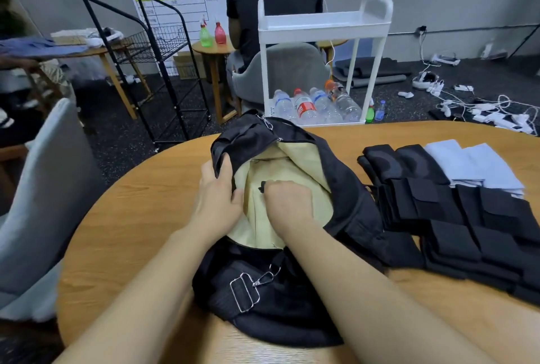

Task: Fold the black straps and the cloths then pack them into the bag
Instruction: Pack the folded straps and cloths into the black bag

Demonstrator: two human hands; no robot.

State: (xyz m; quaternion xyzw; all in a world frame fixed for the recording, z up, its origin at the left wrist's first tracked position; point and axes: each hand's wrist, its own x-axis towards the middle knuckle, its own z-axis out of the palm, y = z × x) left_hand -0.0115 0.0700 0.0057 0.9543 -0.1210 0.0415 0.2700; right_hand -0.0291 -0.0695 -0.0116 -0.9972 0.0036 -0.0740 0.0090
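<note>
A black bag [347,211] with a cream lining [295,165] lies open on the wooden table [128,217]. My left hand [216,191] grips the bag's left rim, holding the mouth open. My right hand [289,200] is inside the opening, fingers curled around a small black item whose tip shows at the knuckles. Several folded black straps [455,217] lie stacked in rows to the right of the bag. Two folded white cloths [473,165] lie behind them. A metal buckle and clip [248,287] rest on the bag's near end.
A white cart [321,24] holding water bottles [306,106] stands beyond the table's far edge, with a seated person behind it. A black wire rack [152,51] stands at back left and a grey chair [43,188] at left. Cables and devices litter the floor at right.
</note>
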